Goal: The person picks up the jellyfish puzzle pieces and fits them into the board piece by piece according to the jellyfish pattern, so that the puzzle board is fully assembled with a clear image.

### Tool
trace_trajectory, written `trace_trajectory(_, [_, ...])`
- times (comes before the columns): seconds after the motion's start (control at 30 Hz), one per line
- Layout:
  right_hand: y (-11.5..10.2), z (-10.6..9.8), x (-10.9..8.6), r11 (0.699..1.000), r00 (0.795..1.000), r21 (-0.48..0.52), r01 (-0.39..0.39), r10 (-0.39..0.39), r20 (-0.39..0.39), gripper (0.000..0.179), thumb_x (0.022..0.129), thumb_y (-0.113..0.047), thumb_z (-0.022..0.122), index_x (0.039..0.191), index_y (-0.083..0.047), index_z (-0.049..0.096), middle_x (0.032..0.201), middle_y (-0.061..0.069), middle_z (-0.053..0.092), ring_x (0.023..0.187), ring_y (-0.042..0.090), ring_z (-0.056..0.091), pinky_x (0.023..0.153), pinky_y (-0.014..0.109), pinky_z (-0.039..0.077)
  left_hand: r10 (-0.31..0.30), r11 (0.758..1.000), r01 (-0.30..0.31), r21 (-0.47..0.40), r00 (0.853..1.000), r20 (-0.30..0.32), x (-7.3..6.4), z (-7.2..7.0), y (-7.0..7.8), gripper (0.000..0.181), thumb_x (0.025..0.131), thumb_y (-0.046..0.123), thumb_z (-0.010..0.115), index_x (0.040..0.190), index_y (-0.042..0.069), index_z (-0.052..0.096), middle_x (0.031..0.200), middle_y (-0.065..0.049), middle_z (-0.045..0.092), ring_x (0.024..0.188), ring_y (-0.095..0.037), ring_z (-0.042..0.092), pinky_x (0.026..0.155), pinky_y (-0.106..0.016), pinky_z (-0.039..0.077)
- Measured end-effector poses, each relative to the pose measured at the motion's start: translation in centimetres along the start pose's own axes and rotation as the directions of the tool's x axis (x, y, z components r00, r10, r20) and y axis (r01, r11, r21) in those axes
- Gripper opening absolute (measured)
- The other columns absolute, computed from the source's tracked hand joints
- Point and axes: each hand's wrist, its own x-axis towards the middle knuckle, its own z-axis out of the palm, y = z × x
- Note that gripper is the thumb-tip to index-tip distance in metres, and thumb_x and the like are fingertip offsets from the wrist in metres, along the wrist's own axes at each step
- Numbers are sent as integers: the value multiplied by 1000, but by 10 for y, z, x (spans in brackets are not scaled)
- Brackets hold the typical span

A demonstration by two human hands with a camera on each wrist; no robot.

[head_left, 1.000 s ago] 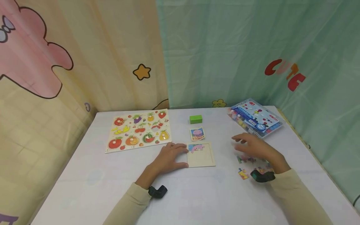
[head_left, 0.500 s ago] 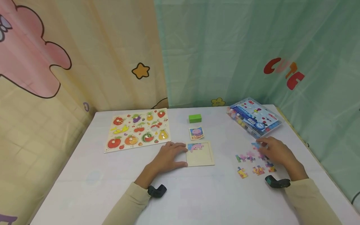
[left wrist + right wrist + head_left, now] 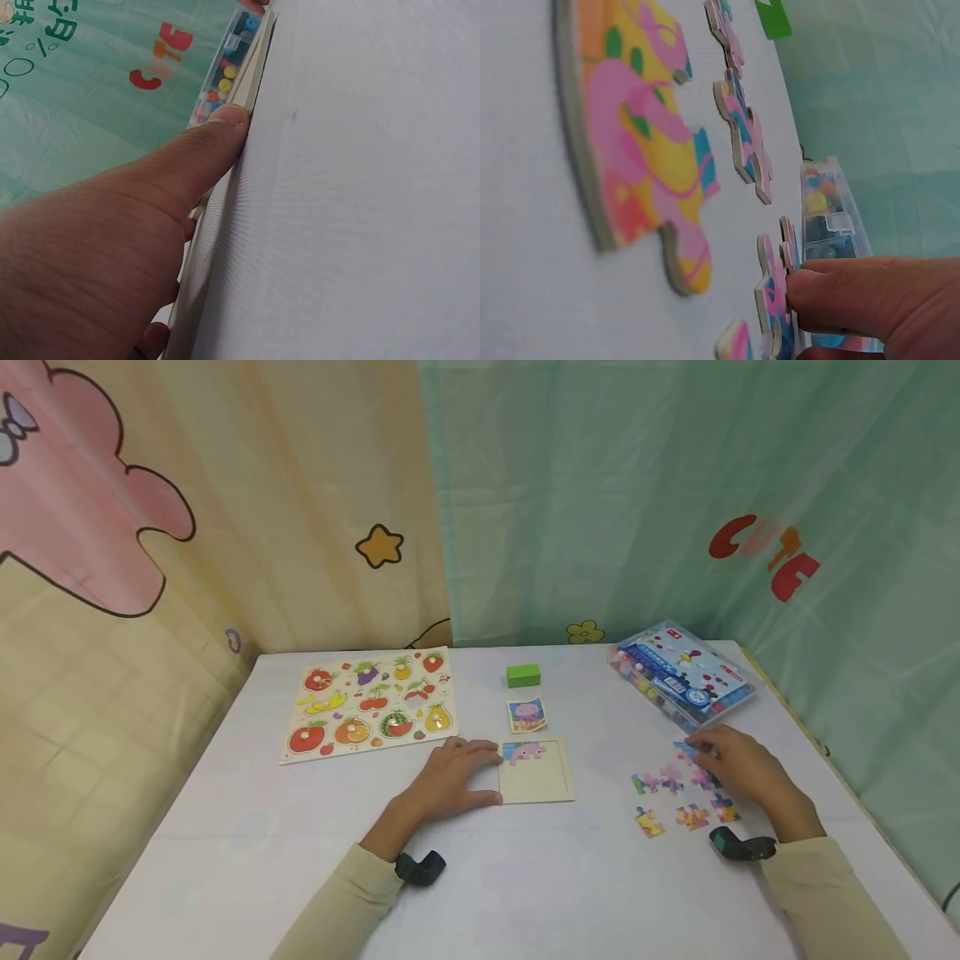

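Note:
My left hand [image 3: 450, 778] rests at the left edge of a small wooden puzzle tray [image 3: 540, 783], thumb and fingertips touching it. In the left wrist view the thumb [image 3: 214, 135] presses along the tray's rim. Joined pieces with a pink picture fill the tray's upper left part. To the right, my right hand [image 3: 738, 768] pinches a blue-and-pink puzzle piece [image 3: 684, 752] at the top of the loose pieces. The right wrist view shows the thumb against that piece [image 3: 786, 238]; the other fingers are mostly hidden. Several loose pieces lie nearby, including a yellow-and-pink one [image 3: 641, 127].
A fruit puzzle board [image 3: 367, 706] lies at the back left. A green block [image 3: 522, 676] and a small octopus picture card [image 3: 527, 716] lie behind the tray. A clear plastic box of beads [image 3: 682, 675] stands at the back right, near the curtain.
The right hand has moved right and slightly back from over the loose pieces to the blue-and-pink puzzle piece, staying there over the last half second. The left hand stays at the tray.

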Motion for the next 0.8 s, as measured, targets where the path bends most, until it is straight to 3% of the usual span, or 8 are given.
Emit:
trace_trajectory(0.17, [-5,-1,-2,1000,1000,-15,-8,8,-18,34,95,-14,66,124,4,63,103,13,65,90,32,60,74,55,48,2,1000,-3,-13,1000,-5,0,1,-1,59,88,57,72,137,26,63,148,5,52,127,-22,44,96,-47,40])
trace_trajectory(0.33, [-27,0,4,997,998,62,48,-45,-51,33,95,-17,65,124,0,65,107,13,66,91,29,60,68,45,50,-4,1000,4,-8,1000,-3,0,2,0,58,88,56,73,137,26,63,148,5,52,128,-21,43,97,-47,39])
trace_trajectory(0.57, [-69,14,34,972,980,134,192,-181,-88,26,90,-17,75,113,-7,69,103,4,67,93,24,60,77,43,50,-9,1000,9,-1,1000,3,2,3,-1,58,88,57,72,137,28,62,149,7,51,127,-19,43,97,-44,39])
trace_trajectory(0.8, [-123,37,68,944,954,147,297,-299,-5,25,85,-16,77,108,-8,69,96,0,65,89,20,59,78,40,51,-19,1000,19,-8,1000,4,1,3,-1,58,88,58,72,137,28,62,149,8,51,127,-20,42,97,-44,38])
